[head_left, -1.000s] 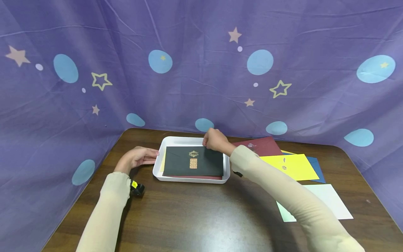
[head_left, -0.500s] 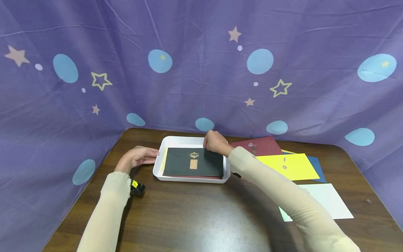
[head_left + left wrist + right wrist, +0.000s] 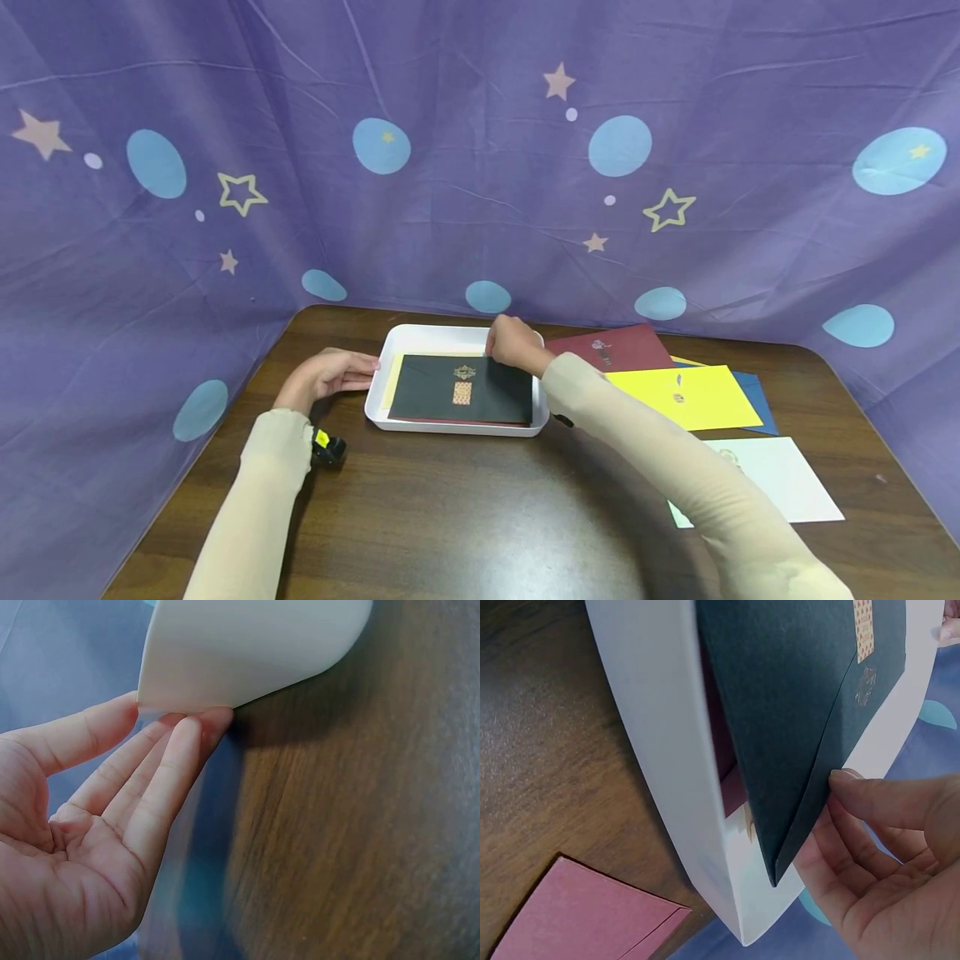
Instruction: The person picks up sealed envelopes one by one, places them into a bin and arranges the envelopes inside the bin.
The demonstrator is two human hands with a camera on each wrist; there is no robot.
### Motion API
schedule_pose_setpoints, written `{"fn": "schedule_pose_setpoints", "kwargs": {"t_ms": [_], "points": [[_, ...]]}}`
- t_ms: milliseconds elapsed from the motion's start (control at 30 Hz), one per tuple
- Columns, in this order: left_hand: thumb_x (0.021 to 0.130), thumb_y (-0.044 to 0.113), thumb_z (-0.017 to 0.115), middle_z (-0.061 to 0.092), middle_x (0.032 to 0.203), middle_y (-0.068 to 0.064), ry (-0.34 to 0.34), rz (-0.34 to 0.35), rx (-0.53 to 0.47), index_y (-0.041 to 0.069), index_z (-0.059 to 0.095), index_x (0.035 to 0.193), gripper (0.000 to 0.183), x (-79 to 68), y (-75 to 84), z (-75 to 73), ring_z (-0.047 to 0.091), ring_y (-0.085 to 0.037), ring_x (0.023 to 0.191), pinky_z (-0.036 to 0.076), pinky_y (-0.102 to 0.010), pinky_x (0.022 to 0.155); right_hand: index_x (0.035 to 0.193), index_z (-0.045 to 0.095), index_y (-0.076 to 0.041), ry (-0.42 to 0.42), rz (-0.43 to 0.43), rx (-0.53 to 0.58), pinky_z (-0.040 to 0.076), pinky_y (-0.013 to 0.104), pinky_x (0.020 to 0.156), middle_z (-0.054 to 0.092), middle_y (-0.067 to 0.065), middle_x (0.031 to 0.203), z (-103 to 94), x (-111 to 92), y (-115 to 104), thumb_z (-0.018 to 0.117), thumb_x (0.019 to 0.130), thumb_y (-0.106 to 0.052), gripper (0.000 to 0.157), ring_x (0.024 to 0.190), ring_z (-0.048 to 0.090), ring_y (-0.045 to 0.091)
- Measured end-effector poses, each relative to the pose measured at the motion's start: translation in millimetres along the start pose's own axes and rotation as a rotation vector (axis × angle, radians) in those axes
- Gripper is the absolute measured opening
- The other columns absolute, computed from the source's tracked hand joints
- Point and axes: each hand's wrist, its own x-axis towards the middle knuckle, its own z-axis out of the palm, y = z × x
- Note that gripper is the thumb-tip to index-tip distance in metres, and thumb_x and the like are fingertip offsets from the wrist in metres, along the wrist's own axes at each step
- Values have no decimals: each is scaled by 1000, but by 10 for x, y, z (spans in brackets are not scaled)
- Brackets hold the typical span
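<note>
A white tray (image 3: 420, 335) holds a small pile of envelopes. On top lies a dark envelope (image 3: 427, 387) with a gold print and an orange patterned sticker. My right hand (image 3: 516, 342) pinches its back edge near the right corner, thumb on the upper face. In the right wrist view, the envelope's end (image 3: 780, 825) is tilted up over the tray wall. Beneath it show the edges of a pale yellow envelope (image 3: 392, 383) and a dark red envelope (image 3: 724, 761). My left hand (image 3: 330, 377) holds the tray's left end, thumb at the rim, fingertips low on the wall (image 3: 247, 652).
Right of the tray, a maroon envelope (image 3: 630, 346), a yellow envelope (image 3: 697, 400), a blue envelope (image 3: 756, 396) and a pale green envelope (image 3: 795, 483) lie on the brown table (image 3: 450, 500). A purple curtain (image 3: 480, 208) hangs behind the table.
My right hand has moved slightly toward the front, and the dark envelope's back edge has come forward and lower in the tray. My left hand stays at the tray's end.
</note>
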Motion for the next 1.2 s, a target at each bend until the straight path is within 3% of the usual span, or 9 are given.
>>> {"fn": "schedule_pose_setpoints", "kwargs": {"t_ms": [300,633,900,1200], "points": [[99,4,61,74,84,6,30,-9,28,-20,45,140,51,-16,36,33,72,-7,78,65,-23,79,84,82,-9,14,-35,-28,53,25,54,78,5,87,37,-22,3,65,86,5,21,68,64,17],[98,1,59,73,82,5,58,-12,42,-22,47,137,46,-48,80,91,71,-7,75,65,-22,76,83,82,-8,10,-46,-25,52,25,55,78,5,86,58,-32,15,62,83,7,25,68,62,16],[98,1,59,74,83,5,53,-1,50,-23,48,135,46,-53,76,106,71,-8,75,65,-23,77,80,80,-5,6,-53,-9,50,24,54,75,4,78,74,-23,20,72,83,1,10,64,58,14],[98,3,60,73,84,5,56,-1,54,-22,48,136,47,-48,86,95,71,-8,76,65,-23,78,81,80,-7,1,-59,-25,53,26,57,75,4,80,39,-21,4,75,82,-3,6,67,59,15]]}}
